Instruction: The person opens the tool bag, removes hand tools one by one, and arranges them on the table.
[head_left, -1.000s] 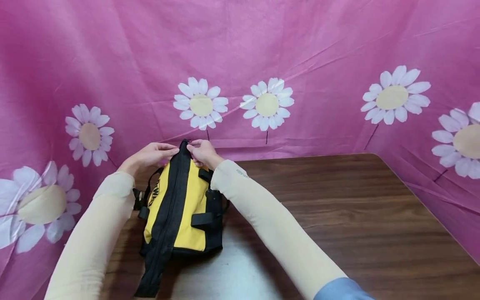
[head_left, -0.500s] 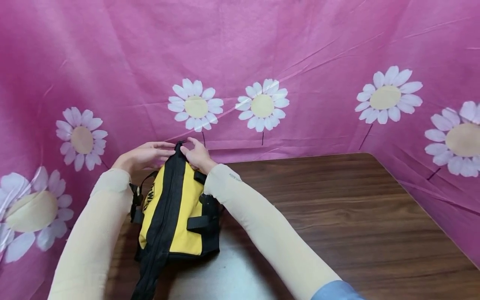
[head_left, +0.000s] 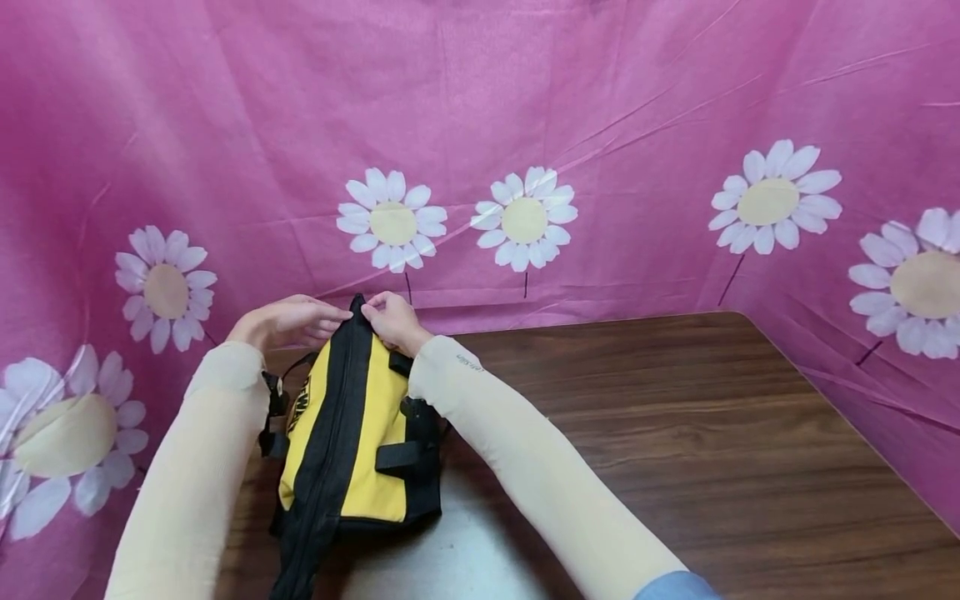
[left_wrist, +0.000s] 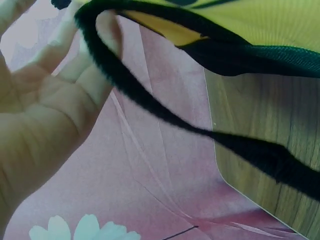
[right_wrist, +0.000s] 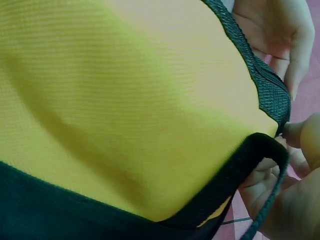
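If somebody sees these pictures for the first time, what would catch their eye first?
Probably the yellow-and-black fabric bag, on the left part of the brown wood-grain table, with the left hand and right hand at its far end. Behind it, the bright pink cloth backdrop, printed with large white daisies, would likely come next.

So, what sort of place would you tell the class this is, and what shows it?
Probably a makeshift, screened-off workspace: pink cloth printed with big daisies rises behind and on both sides of a wood-grain table, where a black-and-yellow bag sits. The room beyond isn't visible.
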